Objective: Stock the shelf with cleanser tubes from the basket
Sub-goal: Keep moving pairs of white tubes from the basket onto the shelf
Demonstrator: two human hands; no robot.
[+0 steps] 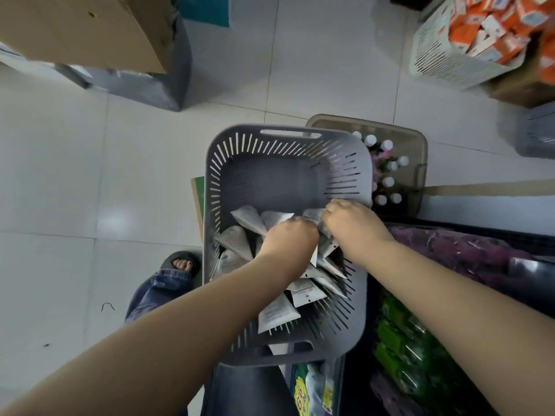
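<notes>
A grey slotted basket (216, 205) holds a heap of cleanser tubes (277, 315) at its near end, partly covered by both forearms. The right hand (350, 223) curls round several tubes. The left hand (289, 238) has its fingers buried among them, so its grip is unclear.

Grey slotted basket (270, 181) centre frame; far half bare, near half w/ pile of pale cleanser tubes (279, 313) lying criss-cross. L hand (289, 237) knuckles-up in pile, fingers curled round tubes. R hand (351, 223) just beside it, nr basket's right wall, pinching tube ends. Brown bin (390, 127) behind basket, holds white-capped bottles (387, 181). White crate (444, 61) w/ orange packs (495, 28) top right. Cardboard box (84, 31) top left. Sandalled foot (181, 262) on tile floor (120, 175), left of basket.
</notes>
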